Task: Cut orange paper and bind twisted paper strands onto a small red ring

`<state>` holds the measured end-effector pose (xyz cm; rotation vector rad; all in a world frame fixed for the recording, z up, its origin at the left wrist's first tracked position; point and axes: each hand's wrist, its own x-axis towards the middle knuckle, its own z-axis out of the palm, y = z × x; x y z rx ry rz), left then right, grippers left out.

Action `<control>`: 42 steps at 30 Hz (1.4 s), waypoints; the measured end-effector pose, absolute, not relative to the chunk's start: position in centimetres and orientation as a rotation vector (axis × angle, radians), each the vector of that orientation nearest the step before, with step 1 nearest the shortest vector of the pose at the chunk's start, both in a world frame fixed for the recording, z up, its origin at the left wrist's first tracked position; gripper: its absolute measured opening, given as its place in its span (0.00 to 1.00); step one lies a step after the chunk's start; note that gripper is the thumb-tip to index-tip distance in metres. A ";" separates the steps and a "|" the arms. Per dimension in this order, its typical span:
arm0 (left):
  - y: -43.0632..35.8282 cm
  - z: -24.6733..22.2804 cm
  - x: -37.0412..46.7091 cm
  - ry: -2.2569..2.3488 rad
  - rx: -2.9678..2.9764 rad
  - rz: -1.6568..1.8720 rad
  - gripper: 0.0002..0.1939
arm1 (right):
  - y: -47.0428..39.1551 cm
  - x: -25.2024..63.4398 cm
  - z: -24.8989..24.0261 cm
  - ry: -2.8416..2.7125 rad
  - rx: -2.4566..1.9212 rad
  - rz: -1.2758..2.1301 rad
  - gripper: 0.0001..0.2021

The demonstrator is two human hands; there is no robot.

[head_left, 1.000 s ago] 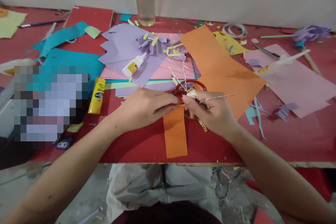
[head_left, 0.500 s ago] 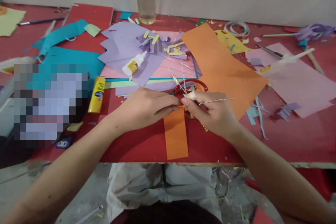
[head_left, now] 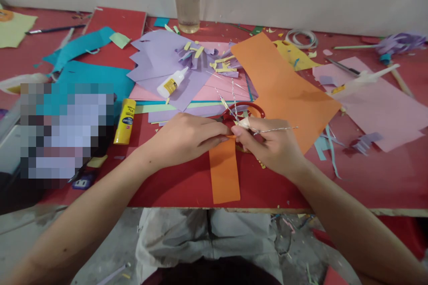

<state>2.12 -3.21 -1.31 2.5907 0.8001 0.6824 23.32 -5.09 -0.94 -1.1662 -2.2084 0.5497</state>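
An orange paper strip (head_left: 224, 173) hangs toward the table's front edge, its top end folded between my fingers. My left hand (head_left: 189, 139) is closed on that end, fingertips pinched together. Close beside it, my right hand (head_left: 272, 142) is closed too, thumb and forefinger at the strip's top edge. White wrapping and twisted silvery wires (head_left: 276, 129) also show in the right hand's grip; how they join is hidden by the fingers. Just behind the hands lie red-handled scissors (head_left: 260, 107), partly covered.
A yellow glue stick (head_left: 125, 121) stands left of my hands, near a pixelated dark device. Behind are a small glue bottle (head_left: 172, 83), purple paper (head_left: 154, 51) and a large orange sheet (head_left: 284, 84). A bottle of liquid (head_left: 187, 4) stands by the wall. Pink paper (head_left: 384, 107) lies right.
Both hands keep nearly the same pose and hold on the orange strip and the wires. The whole view has shifted very slightly.
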 end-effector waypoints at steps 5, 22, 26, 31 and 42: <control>-3.2 -1.3 2.1 0.806 2.585 0.678 0.07 | -5.1 23.3 -0.9 -2.217 -1.172 0.540 0.18; -3.2 -1.4 2.2 0.821 2.632 0.641 0.10 | -5.1 23.3 -0.9 -2.244 -1.139 0.470 0.17; -3.2 -1.5 2.2 0.819 2.676 0.631 0.10 | -5.1 23.3 -1.0 -2.267 -1.130 0.402 0.17; -3.1 -1.7 2.1 0.803 2.783 0.601 0.12 | -5.0 23.5 -1.4 -2.333 -1.121 0.423 0.18; -3.0 -2.0 2.1 0.796 2.876 0.592 0.14 | -5.0 23.6 -1.5 -2.392 -1.108 0.415 0.17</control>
